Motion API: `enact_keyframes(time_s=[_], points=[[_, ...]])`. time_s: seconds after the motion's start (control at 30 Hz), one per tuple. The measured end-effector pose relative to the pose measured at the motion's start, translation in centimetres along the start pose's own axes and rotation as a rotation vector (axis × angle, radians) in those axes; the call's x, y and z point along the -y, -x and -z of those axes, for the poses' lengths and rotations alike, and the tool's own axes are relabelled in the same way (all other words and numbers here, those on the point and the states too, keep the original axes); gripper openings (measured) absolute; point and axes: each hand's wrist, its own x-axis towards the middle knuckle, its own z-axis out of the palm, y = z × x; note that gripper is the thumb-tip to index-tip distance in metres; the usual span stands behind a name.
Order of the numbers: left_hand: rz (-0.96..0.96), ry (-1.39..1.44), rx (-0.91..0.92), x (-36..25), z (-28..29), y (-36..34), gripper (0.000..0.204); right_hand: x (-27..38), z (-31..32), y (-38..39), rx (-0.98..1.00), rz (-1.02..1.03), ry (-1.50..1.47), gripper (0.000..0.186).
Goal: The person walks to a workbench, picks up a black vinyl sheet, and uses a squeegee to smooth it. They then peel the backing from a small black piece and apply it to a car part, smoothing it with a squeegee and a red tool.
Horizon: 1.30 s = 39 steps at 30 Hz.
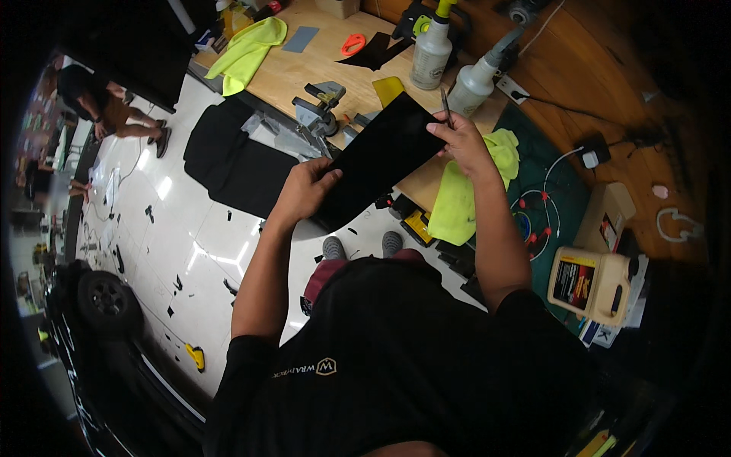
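Note:
A flat black rectangular sheet [384, 156] stretches slantwise between my two hands in front of the wooden workbench. My left hand [308, 188] pinches its lower left end, thumb on top. At the upper right corner, my right hand [459, 142] grips the sheet and also keeps a slim pen-like tool [446, 107] upright between the fingers; its exact kind is not clear. Just beyond the right hand stand two spray bottles [432, 57] on the bench. A metal clamp [316, 109] sits at the bench edge past the left hand.
Yellow-green cloths [251, 49] lie on the workbench [324, 57], another cloth [457, 202] hangs by my right forearm. A black padded piece [228, 164] extends below the bench. A beige jug [590, 282] stands right. Black scraps litter the floor; a car [91, 365] and another person [95, 99] are left.

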Motion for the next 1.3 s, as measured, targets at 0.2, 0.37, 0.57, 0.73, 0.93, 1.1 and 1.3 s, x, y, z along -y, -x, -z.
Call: enact_keyframes(time_s=[0.2,0.37,0.57,0.73,0.93,1.1,1.3], points=[[-0.221,-0.468,0.221,-2.8,5.4,-1.6,0.026,-2.8,0.3,6.0,0.041,-0.130,0.076,0.023],[-0.433,-0.830,0.283,-6.3,7.4,-4.3,0.023,-7.4,-6.0,9.9,-0.146,-0.160,-0.227,0.015],[-0.667,-0.949,0.437,-10.3,7.6,-11.2,0.023,-7.3,-9.1,10.9,-0.441,-0.044,-0.442,0.013],[-0.509,-0.686,0.744,-10.0,8.0,-12.5,0.031,-5.9,-7.8,13.1,-0.625,0.017,-0.313,0.023],[-0.392,-0.440,0.727,-5.0,9.7,-6.1,0.032,-5.5,-3.1,17.0,-0.691,0.092,-0.144,0.025],[-0.048,-0.256,0.882,-0.7,6.8,-5.5,0.016,-4.5,6.2,19.9,-0.829,0.152,-0.162,0.025],[0.108,-0.093,0.802,-0.8,3.5,-3.3,0.011,-7.0,17.9,21.6,-0.900,0.149,-0.026,0.029]])
